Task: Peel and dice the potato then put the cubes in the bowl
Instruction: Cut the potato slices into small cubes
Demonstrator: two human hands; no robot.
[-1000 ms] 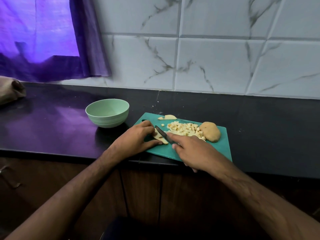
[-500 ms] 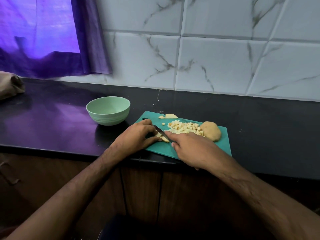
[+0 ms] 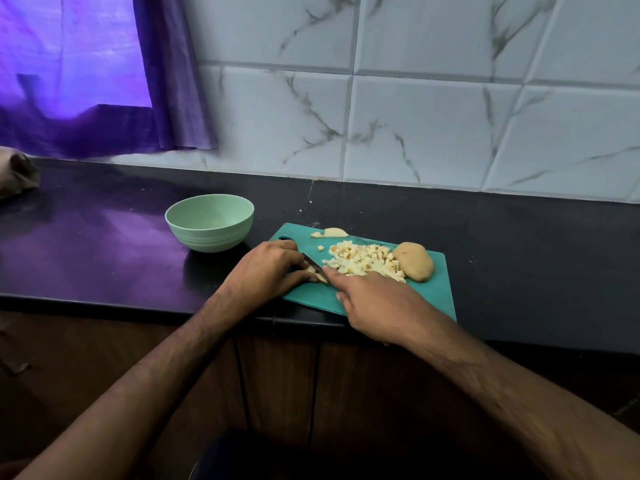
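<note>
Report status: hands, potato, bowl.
Right hand grips knife; left hand holds slice. Cubes piled on board. Bowl empty, path clear.

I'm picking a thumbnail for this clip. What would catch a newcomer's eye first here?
First the teal board at the counter's front edge, with a pale heap of cubes in its middle and a potato chunk to their right. Both hands meet at its left end: the left hand holds a slice while the right hand works a knife. The green bowl stands left of the board, and a purple curtain glows upper left.
</note>
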